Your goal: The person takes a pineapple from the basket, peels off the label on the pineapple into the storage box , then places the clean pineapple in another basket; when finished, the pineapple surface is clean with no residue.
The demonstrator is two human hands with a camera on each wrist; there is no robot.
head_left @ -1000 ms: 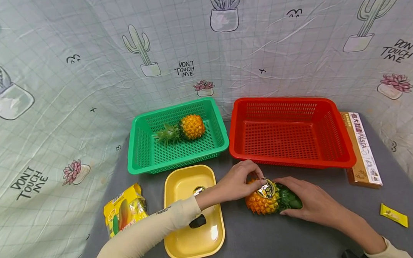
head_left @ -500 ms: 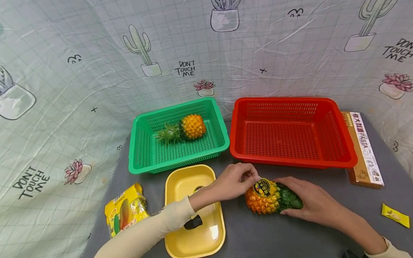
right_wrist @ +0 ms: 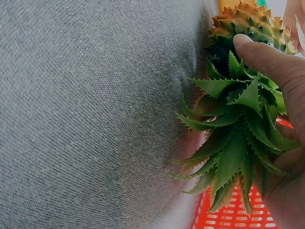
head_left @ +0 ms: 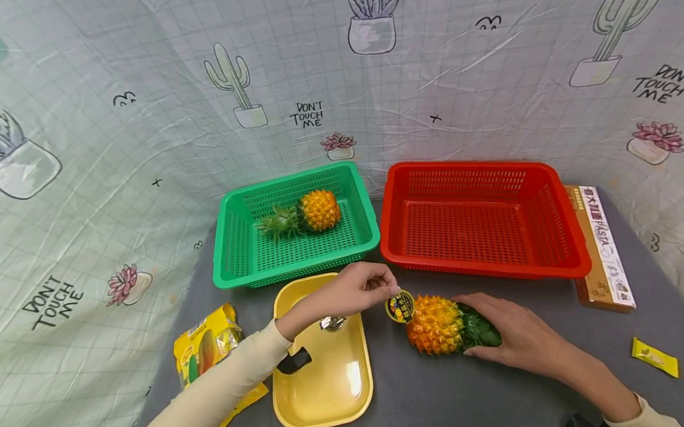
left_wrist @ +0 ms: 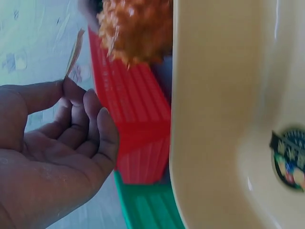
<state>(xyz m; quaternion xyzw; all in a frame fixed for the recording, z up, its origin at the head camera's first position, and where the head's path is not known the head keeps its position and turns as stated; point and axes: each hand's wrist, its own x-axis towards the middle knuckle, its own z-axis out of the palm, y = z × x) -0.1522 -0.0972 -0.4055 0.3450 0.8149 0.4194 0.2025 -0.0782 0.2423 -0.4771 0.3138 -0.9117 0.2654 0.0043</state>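
My left hand [head_left: 359, 288] pinches a round black-and-gold sticker [head_left: 400, 306] by its edge, between thumb and forefinger. In the left wrist view the sticker [left_wrist: 75, 53] is seen nearly edge-on, standing up from the fingertips. My right hand [head_left: 510, 330] grips a pineapple [head_left: 435, 324] around its green leafy end as it lies on the grey table. From the right wrist camera, the thumb presses beside the crown of the pineapple [right_wrist: 233, 119]. Under the left forearm, a yellow tray [head_left: 322, 405] holds another round sticker [head_left: 332, 323], also visible in the left wrist view.
Behind stand a green basket [head_left: 298, 264] with a second pineapple [head_left: 319, 209] in it and a red basket [head_left: 482, 268]. A pasta box [head_left: 601, 247] lies at the right, near a small yellow packet [head_left: 654, 356]. A yellow mango bag [head_left: 210, 343] lies left of the tray.
The sticker has come off the pineapple and moved left with my left hand, which now holds it beside the fruit. My right hand has stayed on the pineapple's leafy end.
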